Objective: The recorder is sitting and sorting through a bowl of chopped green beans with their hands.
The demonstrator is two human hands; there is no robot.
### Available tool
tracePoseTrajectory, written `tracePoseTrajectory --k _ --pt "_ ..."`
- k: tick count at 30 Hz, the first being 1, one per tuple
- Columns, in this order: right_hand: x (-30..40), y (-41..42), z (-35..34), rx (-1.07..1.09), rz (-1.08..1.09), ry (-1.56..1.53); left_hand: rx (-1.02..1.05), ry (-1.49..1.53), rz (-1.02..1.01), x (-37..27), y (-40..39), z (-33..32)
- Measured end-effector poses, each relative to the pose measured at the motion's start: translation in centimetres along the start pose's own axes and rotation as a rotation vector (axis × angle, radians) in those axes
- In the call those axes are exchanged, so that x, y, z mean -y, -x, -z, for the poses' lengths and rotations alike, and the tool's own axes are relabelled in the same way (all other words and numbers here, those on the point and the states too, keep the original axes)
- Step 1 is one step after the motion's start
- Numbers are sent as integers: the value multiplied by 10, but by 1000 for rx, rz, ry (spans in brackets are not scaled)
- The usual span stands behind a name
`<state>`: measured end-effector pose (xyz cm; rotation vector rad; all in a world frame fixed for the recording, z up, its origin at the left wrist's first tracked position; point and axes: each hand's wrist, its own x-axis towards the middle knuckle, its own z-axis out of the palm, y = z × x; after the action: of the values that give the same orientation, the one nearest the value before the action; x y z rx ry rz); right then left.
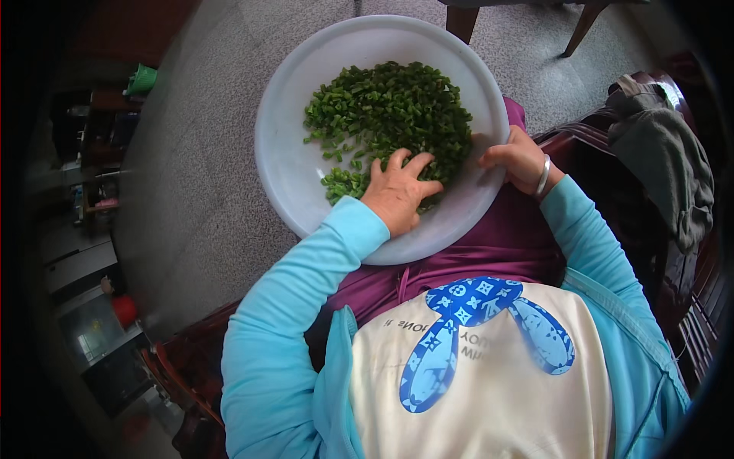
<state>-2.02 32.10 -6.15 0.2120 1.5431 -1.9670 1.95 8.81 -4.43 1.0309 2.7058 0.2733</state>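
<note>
A large white plastic basin (298, 189) rests on my lap, over purple trousers. Chopped green vegetable pieces (395, 103), perhaps beans or stems, lie heaped in its far and right parts. A smaller patch sits at the near left, with a few loose bits between. My left hand (398, 189) reaches down into the basin, fingers spread and touching the pieces; its palm is hidden. At the right, my right hand (519, 160) grips the basin's rim with the thumb inside. A silvery bangle circles that wrist.
Dark wooden seating (619, 178) flanks me on the right, with a grey-green garment (659, 149) draped over it. Wooden furniture legs (461, 24) stand beyond the basin on the grey speckled floor (212, 143). A green basket (141, 80) and shelves appear at the far left.
</note>
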Motion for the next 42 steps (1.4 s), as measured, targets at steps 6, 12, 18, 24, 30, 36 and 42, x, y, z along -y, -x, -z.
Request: tracePoseTrajectory --k 6,12,18,24,30,36,42 --pt "6 3 -9 -55 -2 35 -275 271 371 91 -7 -2" --pt "2 0 -1 -35 11 -6 -335 1202 755 99 2 67" --pt "2 -4 -2 -22 -12 53 -59 622 569 107 30 43" --pt "4 -2 1 -35 -18 51 261 140 363 18 24 23" --pt "1 0 -4 -38 2 30 -16 732 461 54 15 9" --pt "1 -1 0 -46 -1 54 -179 1458 765 76 4 67" --pt "2 -1 -4 -49 -2 41 -399 1448 652 91 12 71"
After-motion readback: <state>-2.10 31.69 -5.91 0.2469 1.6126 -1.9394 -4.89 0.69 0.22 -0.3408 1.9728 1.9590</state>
